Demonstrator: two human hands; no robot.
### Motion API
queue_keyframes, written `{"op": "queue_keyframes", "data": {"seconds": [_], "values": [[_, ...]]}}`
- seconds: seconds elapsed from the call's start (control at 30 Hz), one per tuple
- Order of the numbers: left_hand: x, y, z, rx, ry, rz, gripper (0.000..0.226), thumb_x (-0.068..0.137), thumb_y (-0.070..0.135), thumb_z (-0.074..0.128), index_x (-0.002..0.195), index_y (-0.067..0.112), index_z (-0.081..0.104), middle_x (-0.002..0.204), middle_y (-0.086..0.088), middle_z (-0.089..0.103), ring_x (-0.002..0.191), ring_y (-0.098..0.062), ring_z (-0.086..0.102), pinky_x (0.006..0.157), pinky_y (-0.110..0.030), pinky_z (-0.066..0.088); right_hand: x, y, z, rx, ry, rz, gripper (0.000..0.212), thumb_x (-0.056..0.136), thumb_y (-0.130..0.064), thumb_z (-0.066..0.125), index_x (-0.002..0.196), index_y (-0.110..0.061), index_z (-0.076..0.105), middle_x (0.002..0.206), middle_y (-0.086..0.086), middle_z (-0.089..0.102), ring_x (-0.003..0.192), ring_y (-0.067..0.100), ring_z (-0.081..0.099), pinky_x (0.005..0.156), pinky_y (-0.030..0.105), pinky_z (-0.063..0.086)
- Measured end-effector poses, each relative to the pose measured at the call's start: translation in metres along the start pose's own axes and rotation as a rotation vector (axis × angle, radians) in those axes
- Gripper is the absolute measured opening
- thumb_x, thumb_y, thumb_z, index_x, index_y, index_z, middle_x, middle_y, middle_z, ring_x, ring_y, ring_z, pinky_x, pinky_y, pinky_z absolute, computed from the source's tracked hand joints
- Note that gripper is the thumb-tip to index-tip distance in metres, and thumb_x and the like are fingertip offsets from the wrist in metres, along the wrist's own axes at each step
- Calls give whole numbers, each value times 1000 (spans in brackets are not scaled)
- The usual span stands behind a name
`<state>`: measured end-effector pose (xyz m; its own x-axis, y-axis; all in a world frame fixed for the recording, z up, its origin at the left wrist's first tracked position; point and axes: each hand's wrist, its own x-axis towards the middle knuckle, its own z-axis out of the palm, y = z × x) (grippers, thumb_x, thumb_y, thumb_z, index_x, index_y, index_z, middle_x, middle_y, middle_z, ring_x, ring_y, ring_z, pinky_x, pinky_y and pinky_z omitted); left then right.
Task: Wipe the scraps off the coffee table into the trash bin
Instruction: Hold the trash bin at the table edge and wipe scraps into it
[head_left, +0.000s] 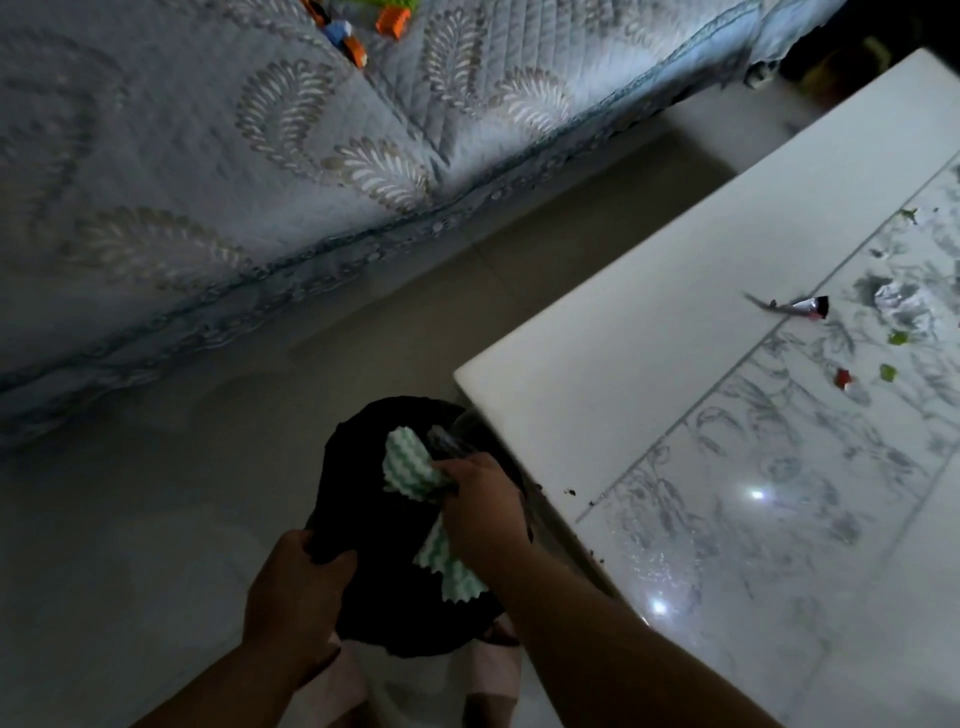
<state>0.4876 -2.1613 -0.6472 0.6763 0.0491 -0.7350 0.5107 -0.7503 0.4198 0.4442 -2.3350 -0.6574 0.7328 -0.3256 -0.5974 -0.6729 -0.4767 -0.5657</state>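
Note:
A black-lined trash bin (374, 587) stands on the floor against the near-left corner of the white coffee table (649, 332). My left hand (296, 597) grips the bin's near rim. My right hand (483, 504) hovers over the bin's mouth, shut on a green-and-white wavy-striped cloth (410, 467) that hangs into the bin. Scraps lie on the table's patterned top: a crumpled silver wrapper (800, 306), a crumpled white paper (893, 301), a red bit (844, 376), green bits (887, 372), and dark crumbs (571, 491) near the table's edge.
A sofa with a pale blue quilted leaf-pattern cover (260, 156) runs along the left and top, with colourful toy blocks (348, 36) on it. Beige tiled floor (467, 291) separates sofa and table. My legs (493, 675) show below the bin.

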Motion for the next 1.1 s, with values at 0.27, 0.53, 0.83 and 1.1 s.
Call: {"op": "queue_keyframes", "data": {"seconds": [0.27, 0.53, 0.83, 1.1], "values": [[14, 0, -27, -29, -75, 55, 34, 82, 23, 69, 110, 7, 57, 85, -5, 60, 79, -27, 60, 73, -34, 47, -16, -34, 0, 96, 124, 9, 40, 84, -5, 47, 114, -23, 66, 118, 5, 63, 107, 22, 60, 95, 32, 47], [29, 21, -57, -3, -42, 124, 20, 79, 23, 69, 71, 19, 51, 70, -1, 57, 66, -21, 58, 67, -35, 46, -12, -5, -75, 232, 665, 312, 19, 77, -9, 60, 88, -19, 71, 67, 2, 64, 64, 19, 61, 60, 22, 37], [82, 85, -105, 89, -8, 229, 17, 75, 31, 69, 80, 25, 54, 76, -2, 65, 74, -30, 67, 76, -43, 55, 13, 46, -97, 439, 910, 770, 28, 80, -7, 48, 100, -6, 67, 92, 22, 68, 86, 39, 64, 81, 47, 54], [163, 195, -90, 228, -54, 313, 13, 79, 26, 67, 78, 15, 60, 68, -9, 66, 61, -29, 65, 53, -30, 43, 67, 41, -130, 661, 1002, 890, 29, 88, -21, 53, 109, -4, 64, 108, 22, 67, 98, 39, 61, 85, 40, 47]]}}
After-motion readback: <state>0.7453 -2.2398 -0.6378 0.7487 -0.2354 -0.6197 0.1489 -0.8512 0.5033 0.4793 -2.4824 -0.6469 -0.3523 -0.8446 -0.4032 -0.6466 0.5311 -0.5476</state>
